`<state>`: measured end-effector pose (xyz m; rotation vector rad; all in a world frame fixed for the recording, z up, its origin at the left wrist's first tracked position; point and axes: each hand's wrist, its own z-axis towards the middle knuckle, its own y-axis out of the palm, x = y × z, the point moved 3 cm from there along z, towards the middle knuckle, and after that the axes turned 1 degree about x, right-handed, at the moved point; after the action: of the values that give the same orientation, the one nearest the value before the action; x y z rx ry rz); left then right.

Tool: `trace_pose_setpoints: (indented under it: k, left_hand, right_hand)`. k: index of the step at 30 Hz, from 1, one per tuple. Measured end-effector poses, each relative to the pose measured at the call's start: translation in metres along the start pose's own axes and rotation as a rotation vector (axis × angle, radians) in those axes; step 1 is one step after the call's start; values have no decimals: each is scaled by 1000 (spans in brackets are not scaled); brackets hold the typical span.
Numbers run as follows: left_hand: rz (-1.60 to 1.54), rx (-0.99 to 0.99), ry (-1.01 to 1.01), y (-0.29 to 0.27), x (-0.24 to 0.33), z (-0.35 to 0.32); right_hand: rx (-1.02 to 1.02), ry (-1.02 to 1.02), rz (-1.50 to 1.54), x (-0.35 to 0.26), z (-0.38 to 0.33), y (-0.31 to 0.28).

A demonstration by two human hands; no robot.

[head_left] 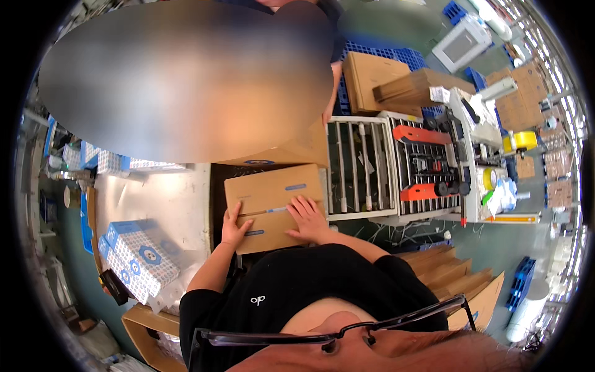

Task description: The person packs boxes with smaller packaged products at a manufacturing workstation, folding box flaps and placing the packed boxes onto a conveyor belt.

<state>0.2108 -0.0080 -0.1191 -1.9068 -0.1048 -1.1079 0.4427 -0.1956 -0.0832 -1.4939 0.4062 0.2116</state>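
Observation:
A brown cardboard box (273,189) with its top flaps folded shut lies in front of me at the edge of a white table (173,204). My left hand (233,228) grips the box's near left corner, thumb on top. My right hand (308,218) lies flat with spread fingers on the right part of the flaps, over the seam. Another brown box (291,152) sits just behind it, partly hidden by a blurred area.
A roller conveyor (362,167) leads right into a taping machine with orange parts (427,164). Blue-patterned white packs (139,257) lie at the left. Flat cardboard (458,279) is stacked at the lower right. Blue pallets (384,59) carry boxes behind. Another person's arm (327,102) hangs behind.

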Motion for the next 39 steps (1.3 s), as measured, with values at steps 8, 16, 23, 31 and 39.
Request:
trace_pose_setpoints:
  k: [8, 16, 23, 31, 39]
  left_hand:
    - [-25, 222, 50, 158, 121, 9]
    - [-189, 130, 133, 328, 293, 110]
    - [-185, 54, 256, 427, 404, 197]
    - [-78, 18, 338, 503, 445, 224]
    - [-180, -897, 758, 460, 391, 141]
  right_hand:
    - [129, 236, -46, 129, -66, -62]
    - [243, 470, -120, 341, -129, -144]
    - [299, 716, -133, 477, -178, -197]
    - [437, 958, -276, 479, -200, -183]
    - [735, 849, 192, 211, -317, -108]
